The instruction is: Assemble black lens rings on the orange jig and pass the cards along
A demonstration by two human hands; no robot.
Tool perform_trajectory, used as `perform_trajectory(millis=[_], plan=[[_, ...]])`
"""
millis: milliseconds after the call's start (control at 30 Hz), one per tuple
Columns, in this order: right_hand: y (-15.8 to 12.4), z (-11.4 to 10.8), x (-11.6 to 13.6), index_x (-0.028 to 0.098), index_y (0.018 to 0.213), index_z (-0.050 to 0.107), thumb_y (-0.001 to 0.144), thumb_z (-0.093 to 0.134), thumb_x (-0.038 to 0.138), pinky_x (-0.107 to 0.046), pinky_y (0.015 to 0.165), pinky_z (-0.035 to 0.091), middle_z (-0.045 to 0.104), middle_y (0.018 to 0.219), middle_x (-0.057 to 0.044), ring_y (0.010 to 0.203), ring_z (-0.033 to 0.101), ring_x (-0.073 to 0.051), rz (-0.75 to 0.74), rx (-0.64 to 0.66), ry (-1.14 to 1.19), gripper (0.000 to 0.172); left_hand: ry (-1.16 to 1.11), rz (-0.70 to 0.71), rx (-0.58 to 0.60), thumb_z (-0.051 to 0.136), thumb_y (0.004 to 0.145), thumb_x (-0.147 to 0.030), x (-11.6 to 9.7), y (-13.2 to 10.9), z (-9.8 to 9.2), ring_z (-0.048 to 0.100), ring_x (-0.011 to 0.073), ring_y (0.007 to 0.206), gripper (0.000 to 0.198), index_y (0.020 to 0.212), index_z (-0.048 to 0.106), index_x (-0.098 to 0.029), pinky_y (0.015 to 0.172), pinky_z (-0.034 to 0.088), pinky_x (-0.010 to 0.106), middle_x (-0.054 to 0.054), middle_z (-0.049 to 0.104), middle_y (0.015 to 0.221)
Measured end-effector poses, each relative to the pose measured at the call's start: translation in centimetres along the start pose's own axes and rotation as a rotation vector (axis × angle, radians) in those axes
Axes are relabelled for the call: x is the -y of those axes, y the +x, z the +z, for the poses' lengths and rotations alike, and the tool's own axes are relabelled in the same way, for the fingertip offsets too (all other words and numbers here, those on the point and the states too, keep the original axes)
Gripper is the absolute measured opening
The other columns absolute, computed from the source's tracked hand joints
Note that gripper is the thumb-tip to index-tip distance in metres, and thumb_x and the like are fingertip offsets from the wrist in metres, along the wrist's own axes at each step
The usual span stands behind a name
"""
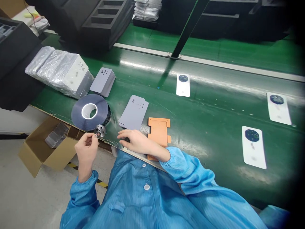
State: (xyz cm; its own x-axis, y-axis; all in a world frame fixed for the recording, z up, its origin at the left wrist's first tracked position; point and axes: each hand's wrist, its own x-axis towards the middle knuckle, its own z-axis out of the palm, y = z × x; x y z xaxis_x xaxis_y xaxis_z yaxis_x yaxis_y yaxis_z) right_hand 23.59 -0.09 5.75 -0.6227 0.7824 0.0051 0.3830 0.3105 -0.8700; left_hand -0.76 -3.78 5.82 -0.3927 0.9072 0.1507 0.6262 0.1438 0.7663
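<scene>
Between its fingertips and thumb, my left hand pinches the edge of a small round piece with several holes, shiny grey and dark. Right behind that piece lies a large roll of dark film with a white core. My right hand hovers palm down at the table's front edge, its fingers stretched out and thumb apart, with nothing seen in it. Just beyond its fingers are grey phone-back panels with camera holes. An orange fixture plate is partly hidden by my right wrist.
A stack of grey panels and plastic-wrapped white panels stand at the left. White panels with dark round camera pieces lie along the green belt at right. An open cardboard box sits below. Black foam trays are behind.
</scene>
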Motion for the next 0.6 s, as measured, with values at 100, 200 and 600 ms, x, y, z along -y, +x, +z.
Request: perform_trajectory(millis=[100,200,600], plan=[[-0.9,-0.6,-0.2,0.021,0.097,0.081,0.097,0.064,0.023,-0.031,0.089,0.059,0.081,0.112,-0.006,0.099,0.077,-0.020,0.010,-0.038,0.229,0.017,-0.220,-0.046,0.170,0.061,0.090,-0.028,-1.3,-0.2,0.0,0.059,0.0125,0.054,0.013,0.081,0.065,-0.019,0.054,0.046,0.023,-0.001,0.068,0.064],[-2.1,-1.9,-1.0,0.019,0.108,0.081,0.096,0.066,0.031,-0.031,0.079,0.061,0.082,0.097,-0.006,0.085,0.077,-0.019,0.163,-0.157,0.466,0.022,-0.336,-0.039,0.396,0.062,0.093,-0.030,-3.0,-0.5,1.1,0.057,0.0118,0.052,0.015,0.083,0.064,-0.019,0.054,0.045,0.022,-0.002,0.064,0.059],[-8.5,-5.4,-4.7,0.016,0.102,0.085,0.081,0.078,0.039,-0.036,0.079,0.063,0.082,0.090,-0.009,0.080,0.076,-0.021,0.378,-0.412,0.577,0.031,-0.273,0.067,0.943,0.059,0.100,-0.037,-8.2,-1.7,7.6,0.058,0.0113,0.057,0.023,0.089,0.067,-0.019,0.058,0.045,0.022,-0.002,0.065,0.065]])
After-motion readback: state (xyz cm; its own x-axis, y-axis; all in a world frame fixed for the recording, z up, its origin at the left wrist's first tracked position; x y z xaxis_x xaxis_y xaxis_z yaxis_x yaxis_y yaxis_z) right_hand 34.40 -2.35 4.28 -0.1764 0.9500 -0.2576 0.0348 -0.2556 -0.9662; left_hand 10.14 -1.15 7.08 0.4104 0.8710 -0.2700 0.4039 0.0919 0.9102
